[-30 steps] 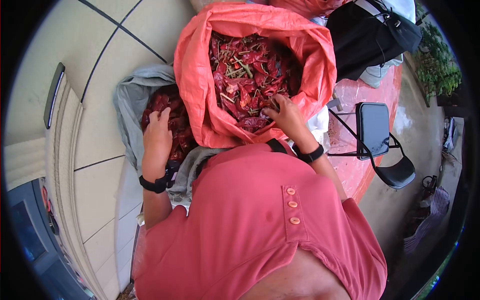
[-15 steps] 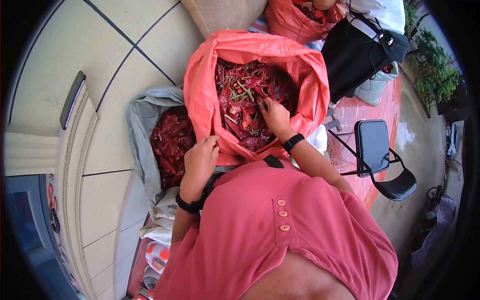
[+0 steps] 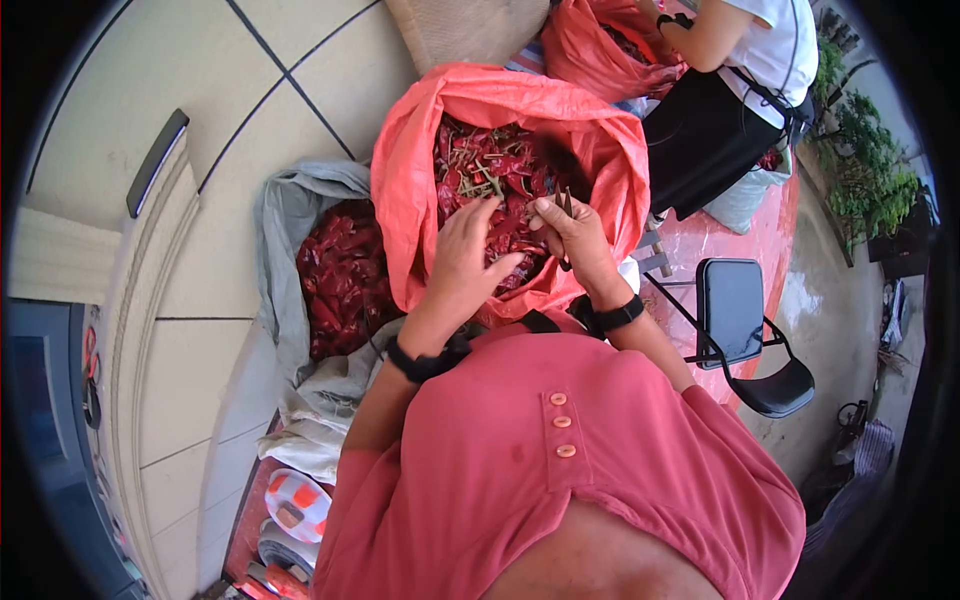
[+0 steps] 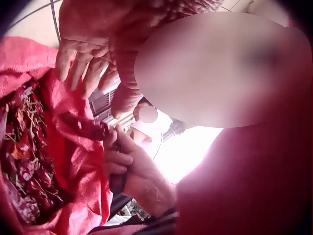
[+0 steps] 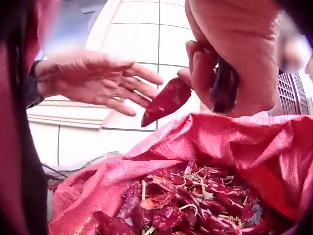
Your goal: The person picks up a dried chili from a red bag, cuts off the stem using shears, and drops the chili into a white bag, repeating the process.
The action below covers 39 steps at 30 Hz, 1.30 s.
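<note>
The right hand pinches a dried red chili between thumb and fingers, above a coral-red sack. A dark tool, its kind unclear, is held in the same hand. Facing it, the left hand has loosely spread fingers and holds nothing; in the right wrist view this left hand is a little apart from the chili's tip. Dried chilies with stems and stalk bits lie inside the sack. From the left wrist view, the chili points away from the right hand.
A grey sack of red chilies stands left of the coral one. A person in a white top is beside another red sack at the top. A black folding chair stands on the right.
The left hand has moved from the grey sack to the coral sack's rim, then over its opening. The right hand has come up from among the chilies, with one pinched.
</note>
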Tool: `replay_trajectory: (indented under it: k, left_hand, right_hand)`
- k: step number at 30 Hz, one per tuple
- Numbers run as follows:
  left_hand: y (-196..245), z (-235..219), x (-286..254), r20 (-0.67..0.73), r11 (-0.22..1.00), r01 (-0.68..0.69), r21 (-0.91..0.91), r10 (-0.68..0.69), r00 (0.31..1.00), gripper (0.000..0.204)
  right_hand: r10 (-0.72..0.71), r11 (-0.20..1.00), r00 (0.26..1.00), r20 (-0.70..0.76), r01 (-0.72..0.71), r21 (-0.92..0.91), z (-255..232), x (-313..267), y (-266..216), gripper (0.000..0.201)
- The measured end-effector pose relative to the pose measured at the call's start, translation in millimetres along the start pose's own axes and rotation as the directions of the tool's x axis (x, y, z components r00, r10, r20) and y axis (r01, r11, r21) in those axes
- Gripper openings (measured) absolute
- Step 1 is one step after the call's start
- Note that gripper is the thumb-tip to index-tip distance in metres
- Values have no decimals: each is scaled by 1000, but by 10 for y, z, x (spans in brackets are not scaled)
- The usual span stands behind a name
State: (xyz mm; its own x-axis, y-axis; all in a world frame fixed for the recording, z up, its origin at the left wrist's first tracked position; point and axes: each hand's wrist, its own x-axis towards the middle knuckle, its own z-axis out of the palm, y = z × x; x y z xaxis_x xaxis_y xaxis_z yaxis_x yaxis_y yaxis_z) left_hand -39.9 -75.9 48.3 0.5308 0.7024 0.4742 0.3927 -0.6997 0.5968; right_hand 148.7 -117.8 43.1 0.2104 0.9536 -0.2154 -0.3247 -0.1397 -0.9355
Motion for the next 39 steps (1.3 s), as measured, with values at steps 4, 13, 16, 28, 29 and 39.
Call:
replay_trajectory:
  k: [4,13,16,28,29,39]
  left_hand:
    - [25,258,110,151,995,42,-91,-28,988,56]
    - [150,388,-49,209,889,253,-382,-183,961,31]
    - [146,311,-94,468,668,524,-529,-286,836,27]
    - [296,404,-78,684,388,671,-632,-127,718,21]
    - [308,394,-65,676,448,652,-612,-132,725,21]
    - [308,250,73,715,619,559,-551,4,699,23]
  right_hand:
    - [73,985,985,156,-95,141,-14,-100,-45,22]
    - [-25,998,987,159,15,61,-98,-215,29,12]
    - [-267,959,950,161,279,-52,-40,-220,98,10]
    - [-17,992,996,92,5,129,-177,-451,-110,3]
    - [4,983,996,95,-21,184,-183,-483,-145,2]
    - [194,715,925,327,-362,599,-375,-570,-88,4]
